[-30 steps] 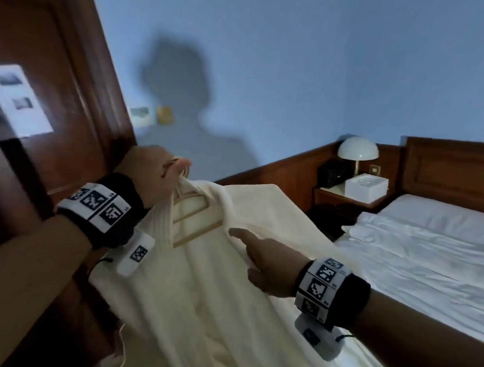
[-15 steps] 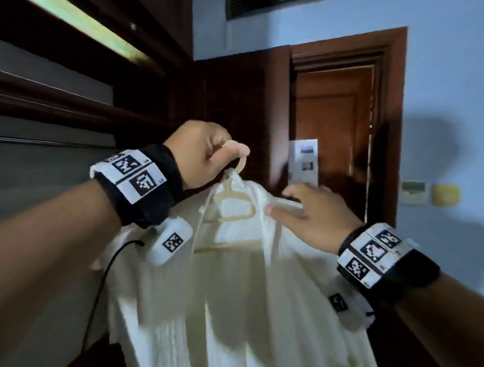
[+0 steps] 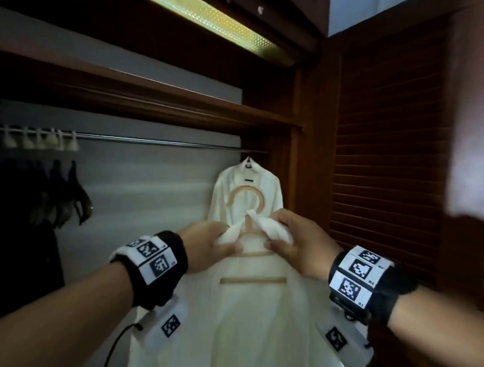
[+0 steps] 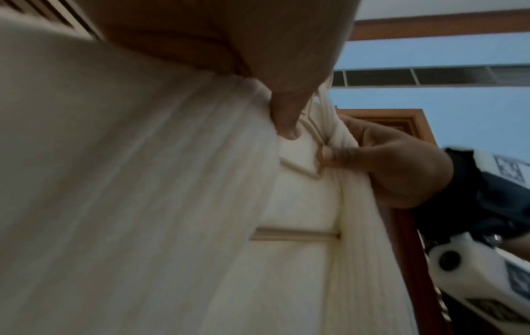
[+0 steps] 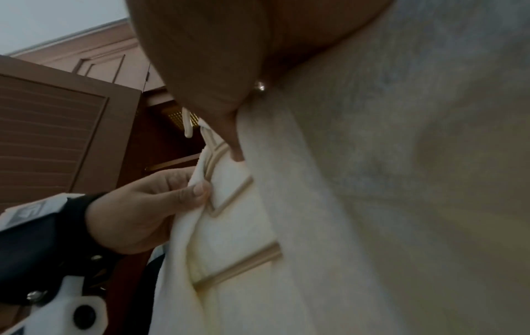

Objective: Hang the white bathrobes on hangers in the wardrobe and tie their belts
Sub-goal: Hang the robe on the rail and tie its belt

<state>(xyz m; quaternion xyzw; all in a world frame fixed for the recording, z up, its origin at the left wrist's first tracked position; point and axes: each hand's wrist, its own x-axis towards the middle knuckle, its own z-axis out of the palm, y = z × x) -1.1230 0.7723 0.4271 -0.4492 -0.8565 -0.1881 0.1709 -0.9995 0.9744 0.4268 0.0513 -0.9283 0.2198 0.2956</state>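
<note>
Bathrobe held at the collar in front of the wardrobe rail

Hands meet at the neck of a white ribbed cotton bathrobe [image 3: 247, 320], which is draped over a pale wooden hanger [image 3: 252, 279] and held up below the chrome wardrobe rail [image 3: 154, 140]. The left hand [image 3: 208, 245] comes in from the lower left with the forearm raised and the wrist bent slightly inward; its fingers and thumb bunch the left collar edge of the robe. The left wrist view shows the thumb pressed down into the cloth beside the hanger's neck. The right hand [image 3: 296, 245] mirrors it from the lower right, knuckles up, thumb and curled fingers pinching the right collar edge; the thumb [image 4: 335, 156] lies flat against the ribbed lapel. Both hands are closed on fabric, not on the wood. The hanger's round hook [image 3: 244, 197] rises above the hands, below the rail and not touching it. The robe's body hangs straight down beneath the hands, front open, with the hanger's crossbar showing between the lapels.

Behind the hook, at the right end of the rail, a second white bathrobe [image 3: 247, 194] hangs from its own hanger. At the left end of the rail sit several pale hanger hooks [image 3: 42, 140] with dark garments [image 3: 56, 193] below them. Right of the rail stands a dark wooden louvred door [image 3: 387, 161].
</note>
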